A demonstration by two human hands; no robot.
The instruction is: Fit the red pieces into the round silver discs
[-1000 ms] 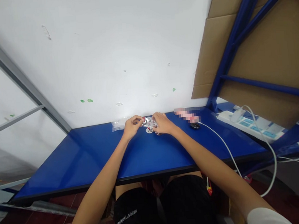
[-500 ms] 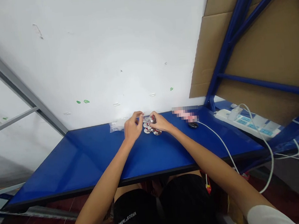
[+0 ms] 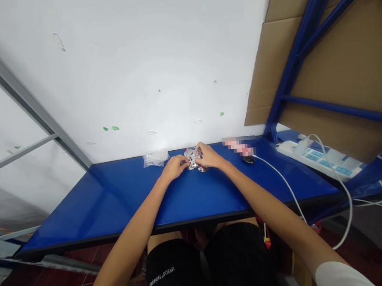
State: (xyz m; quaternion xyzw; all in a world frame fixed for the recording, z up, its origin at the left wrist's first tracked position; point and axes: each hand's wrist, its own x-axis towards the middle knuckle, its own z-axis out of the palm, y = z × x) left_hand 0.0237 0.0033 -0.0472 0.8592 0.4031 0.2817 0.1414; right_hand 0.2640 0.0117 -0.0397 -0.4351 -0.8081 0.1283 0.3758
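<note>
A small cluster of shiny round discs [image 3: 190, 153], white and silvery with red and dark marks, lies on the blue table [image 3: 122, 197] near the wall. My left hand [image 3: 175, 167] is at the cluster's left edge, thumb and fingertips pinched together. What is between them, if anything, is too small to make out. From the right, my right hand [image 3: 211, 156] curls over the cluster, its thumb and fingers closed round a shiny disc that they partly cover. Just under that hand another silvery disc [image 3: 203, 169] rests on the table.
A crumpled clear plastic bag [image 3: 155, 158] lies left of the discs, against the wall. On the right are a blurred pinkish item [image 3: 239, 146], a black round object [image 3: 249, 160] with a white cable [image 3: 281, 177], and a white power strip [image 3: 318, 157]. A blue metal frame [image 3: 283, 74] stands beyond.
My left hand has come down from above the discs to their left edge, and its fingers have closed. My right hand stays over the cluster. The view has shifted slightly.
</note>
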